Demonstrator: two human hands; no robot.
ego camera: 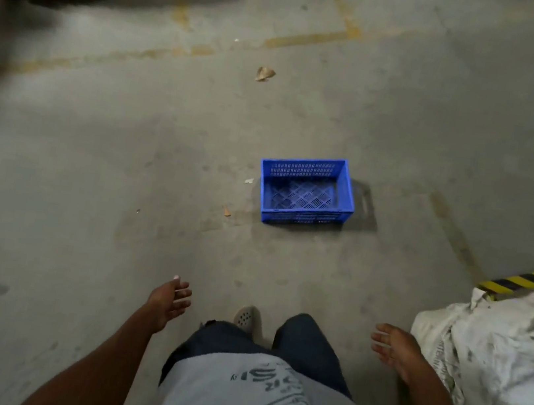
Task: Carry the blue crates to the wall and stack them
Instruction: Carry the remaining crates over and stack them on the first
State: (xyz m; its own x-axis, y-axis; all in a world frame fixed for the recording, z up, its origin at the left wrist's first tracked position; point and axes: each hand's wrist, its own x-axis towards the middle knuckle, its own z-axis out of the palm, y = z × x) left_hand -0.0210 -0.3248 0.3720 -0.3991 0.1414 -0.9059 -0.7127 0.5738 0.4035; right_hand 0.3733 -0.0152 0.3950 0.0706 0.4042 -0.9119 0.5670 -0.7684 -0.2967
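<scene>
Grey concrete floor [92,159], stained; worn yellow line markings [303,39] cross it. Black-and-yellow hazard tape [531,278] at right; dim lighting.

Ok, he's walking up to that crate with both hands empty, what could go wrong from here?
1. The white sack bulges beside the right hand; it might catch a foot or the arm.
2. Paper scraps litter the floor around the blue crate, a possible slip.
3. The frame is dim and blurred, so the crate's handle slots may be misjudged when the left hand reaches.
</scene>
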